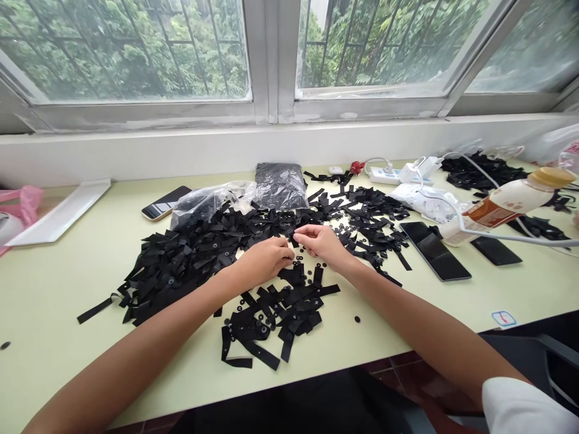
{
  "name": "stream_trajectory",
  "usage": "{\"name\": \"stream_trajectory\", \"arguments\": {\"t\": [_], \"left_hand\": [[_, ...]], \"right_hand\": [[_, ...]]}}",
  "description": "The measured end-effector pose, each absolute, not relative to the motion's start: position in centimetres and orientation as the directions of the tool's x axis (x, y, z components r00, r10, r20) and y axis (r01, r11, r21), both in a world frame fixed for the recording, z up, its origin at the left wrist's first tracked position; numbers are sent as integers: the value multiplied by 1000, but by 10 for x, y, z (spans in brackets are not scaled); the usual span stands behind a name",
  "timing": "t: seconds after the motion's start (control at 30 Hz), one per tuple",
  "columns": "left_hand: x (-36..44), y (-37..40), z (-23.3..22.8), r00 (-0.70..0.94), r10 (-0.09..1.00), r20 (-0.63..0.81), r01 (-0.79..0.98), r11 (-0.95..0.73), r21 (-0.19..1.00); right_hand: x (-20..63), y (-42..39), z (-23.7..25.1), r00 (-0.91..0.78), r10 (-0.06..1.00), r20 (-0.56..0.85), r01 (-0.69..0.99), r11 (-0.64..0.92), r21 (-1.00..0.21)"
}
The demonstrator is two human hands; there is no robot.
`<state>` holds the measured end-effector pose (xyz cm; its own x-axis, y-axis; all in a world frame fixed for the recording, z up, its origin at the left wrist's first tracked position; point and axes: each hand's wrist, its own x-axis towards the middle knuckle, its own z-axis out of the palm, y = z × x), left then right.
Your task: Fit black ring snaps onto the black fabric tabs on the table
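Left hand (266,258) and right hand (320,240) meet fingertip to fingertip at table centre, both curled narrow, pinching something small and black between them; what exactly is too small to tell. Loose black strap pieces (275,313) lie just under the wrists at 6 o'clock, mixed with tiny black rings (357,319). Bigger strap heap (181,259) sits at 9 o'clock, another (366,217) at 2 o'clock. Clear bag (203,202) and black packed bag (278,185) at 12 o'clock, contents unreadable. Two dark phones (435,250) at 3 o'clock beside a tipped bottle (502,205); a white cable crosses over it. Third phone (165,202) at 10 o'clock. Table (54,283) is bare toward 8 o'clock; front edge runs close under the forearms. Right elbow is cut off by the frame.
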<state>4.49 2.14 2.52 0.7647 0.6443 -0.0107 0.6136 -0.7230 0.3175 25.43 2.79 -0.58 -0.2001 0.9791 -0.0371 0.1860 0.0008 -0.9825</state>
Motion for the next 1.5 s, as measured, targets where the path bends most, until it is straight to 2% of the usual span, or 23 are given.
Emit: {"name": "stream_trajectory", "arguments": {"t": [0.1, 0.23, 0.3, 0.37, 0.47, 0.53, 0.7, 0.87, 0.97, 1.03, 1.1, 1.2, 1.27, 1.4, 1.5], "left_hand": [[45, 20, 26, 783, 622, -9, 611, -767, 199], [45, 16, 23, 804, 590, 80, 586, -807, 69], [46, 15, 20, 802, 584, 124, 575, -812, 104], [48, 14, 17, 791, 595, 140, 565, -799, 205], [51, 15, 12, 757, 644, 110, 574, -736, 358], [52, 15, 11, 733, 677, 70, 603, -694, 394], [53, 15, 19, 696, 718, -27, 681, -647, 343], [48, 17, 27, 690, 723, -27, 703, -661, 262], [45, 18, 28, 697, 717, 24, 689, -679, 254], [46, 17, 26, 755, 649, 90, 617, -751, 236], [49, 15, 24, 834, 537, 129, 510, -838, 193], [53, 14, 20, 891, 440, 113, 422, -893, 157], [53, 17, 18, 881, 464, 93, 444, -878, 182], [47, 26, 21, 830, 552, 78, 508, -806, 303], [43, 30, 29, 809, 588, 20, 548, -767, 334]], "right_hand": [[255, 28, -8, -200, 979, -46, 182, -9, -983], [255, 28, -7, -206, 978, -41, 172, -5, -985], [255, 27, -6, -203, 979, -37, 166, -3, -986], [254, 27, -4, -197, 980, -36, 166, -3, -986], [254, 27, -4, -186, 982, -35, 166, -4, -986], [254, 28, -4, -186, 982, -31, 168, 0, -986], [254, 27, -5, -186, 982, -32, 171, 0, -985], [254, 27, -5, -197, 979, -43, 158, -12, -987], [254, 27, -6, -198, 979, -39, 139, -11, -990], [254, 27, -5, -203, 979, -20, 127, 6, -992], [254, 27, -4, -198, 980, 6, 122, 31, -992], [254, 27, -1, -148, 989, 32, 129, 52, -990], [254, 27, 0, -123, 992, 35, 129, 51, -990], [254, 28, -1, -109, 994, 12, 109, 24, -994], [255, 29, -3, -109, 994, -1, 111, 12, -994]]}}
